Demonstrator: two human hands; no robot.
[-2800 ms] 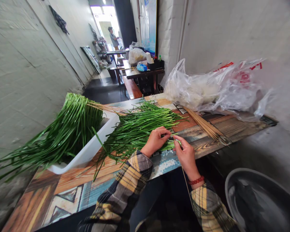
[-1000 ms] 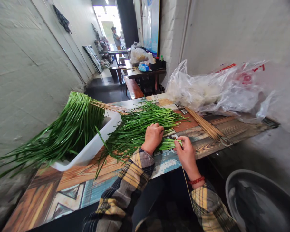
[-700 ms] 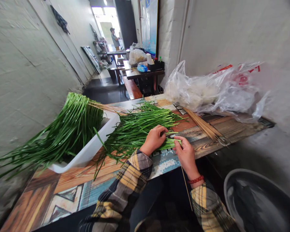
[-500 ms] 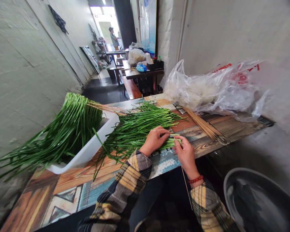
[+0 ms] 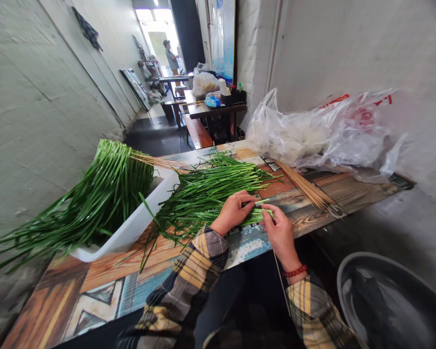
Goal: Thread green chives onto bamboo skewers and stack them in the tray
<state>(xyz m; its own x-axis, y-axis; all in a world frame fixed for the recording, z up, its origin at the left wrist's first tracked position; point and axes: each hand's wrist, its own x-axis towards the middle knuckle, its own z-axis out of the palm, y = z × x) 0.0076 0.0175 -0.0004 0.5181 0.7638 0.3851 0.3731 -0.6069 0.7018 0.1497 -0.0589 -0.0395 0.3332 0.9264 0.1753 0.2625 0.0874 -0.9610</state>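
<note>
Long green garlic chives (image 5: 218,182) lie in a loose pile across the wood-patterned table. At the pile's near right end, my left hand (image 5: 236,211) is closed on chive stalks, with pale cut ends poking out past its fingertips. My right hand (image 5: 279,228), just to the right, pinches a thin bamboo skewer (image 5: 280,278) that hangs down below the table edge. The skewer's upper end is at the stalk ends, partly hidden by the fingers. More chives (image 5: 123,179), packed on skewers, fill the white tray (image 5: 131,228) on the left.
A bundle of bamboo skewers (image 5: 305,186) lies right of the pile. Behind it sit clear plastic bags (image 5: 323,131) against the wall. A grey basin (image 5: 385,300) stands low at right. Farther back are another table (image 5: 203,110), a bench (image 5: 196,131) and a standing person (image 5: 171,58).
The chive stalk at my left fingertips has tilted slightly, its end now pointing up to the right. My hands have barely moved.
</note>
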